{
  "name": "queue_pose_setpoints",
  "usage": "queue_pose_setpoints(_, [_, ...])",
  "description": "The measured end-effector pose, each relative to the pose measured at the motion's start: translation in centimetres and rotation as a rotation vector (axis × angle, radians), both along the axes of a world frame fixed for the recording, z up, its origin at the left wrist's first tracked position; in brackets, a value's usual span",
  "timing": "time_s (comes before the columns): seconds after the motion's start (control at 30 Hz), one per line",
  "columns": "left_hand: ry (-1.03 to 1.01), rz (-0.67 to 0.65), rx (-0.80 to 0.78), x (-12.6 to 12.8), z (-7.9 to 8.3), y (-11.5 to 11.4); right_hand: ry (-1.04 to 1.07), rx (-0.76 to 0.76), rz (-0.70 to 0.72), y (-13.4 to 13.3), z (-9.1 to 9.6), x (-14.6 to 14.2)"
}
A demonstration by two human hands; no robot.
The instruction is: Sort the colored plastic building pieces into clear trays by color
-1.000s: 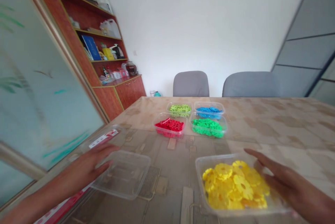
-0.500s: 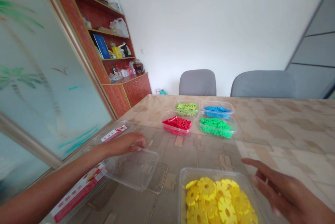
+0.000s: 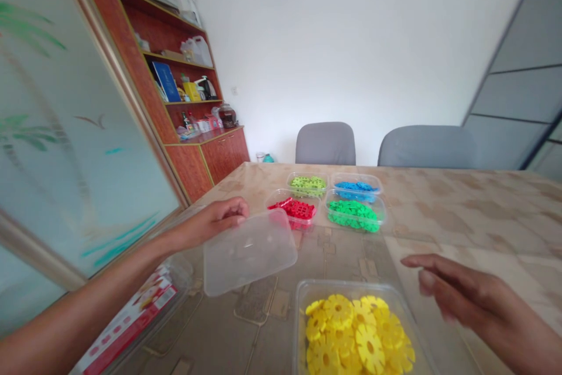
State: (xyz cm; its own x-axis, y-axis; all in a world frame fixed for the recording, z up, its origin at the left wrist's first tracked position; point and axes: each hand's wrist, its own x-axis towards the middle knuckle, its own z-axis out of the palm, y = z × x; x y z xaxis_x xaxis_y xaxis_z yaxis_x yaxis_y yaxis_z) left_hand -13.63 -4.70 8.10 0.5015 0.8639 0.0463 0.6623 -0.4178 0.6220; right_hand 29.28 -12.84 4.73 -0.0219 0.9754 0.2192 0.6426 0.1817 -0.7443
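My left hand [image 3: 223,216] pinches the far edge of a clear plastic lid [image 3: 252,255], which hangs tilted above the table left of centre. Right of it and nearer to me stands a clear plastic tub [image 3: 340,285] full of yellow flower-shaped plastic pieces [image 3: 346,334]. Over the table to the right of this tub is my right hand [image 3: 469,293], holding nothing, its fingers stretched out and thumb apart. Under my left forearm lies a clear container with a red and white label [image 3: 136,319], partly hidden by the arm.
Beyond the lid stand tubs of red pieces [image 3: 298,209], green pieces [image 3: 353,215], light green pieces [image 3: 308,183] and blue pieces [image 3: 356,188]. Two grey chairs [image 3: 325,144] are at the table's far edge. A wooden cabinet [image 3: 226,155] and a frosted glass panel [image 3: 88,188] stand to the left.
My left hand has lifted the lid off the table and brought it up and to the right, towards the yellow pieces' tub. My right hand stays near the same spot.
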Motion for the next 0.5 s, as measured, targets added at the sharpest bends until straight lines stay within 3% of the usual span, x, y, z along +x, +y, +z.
queue_pose_setpoints(0.13, [-0.242,0.032,-0.002,6.3,1.3,-2.8,0.023,-0.131,0.069,-1.5,-0.2,-0.5])
queue_pose_setpoints(0.3, [-0.190,-0.111,0.038,14.4,-0.1,-5.6,0.147,-0.188,0.054,-2.5,-0.4,-1.0])
queue_pose_setpoints(0.4, [-0.104,-0.163,0.118,16.6,-1.6,-5.9,0.180,-0.200,0.157,-2.1,-0.7,-1.4])
queue_pose_setpoints(0.5, [-0.010,-0.226,0.165,17.2,-2.6,-5.5,0.119,-0.240,0.248,-1.6,-1.9,-1.7])
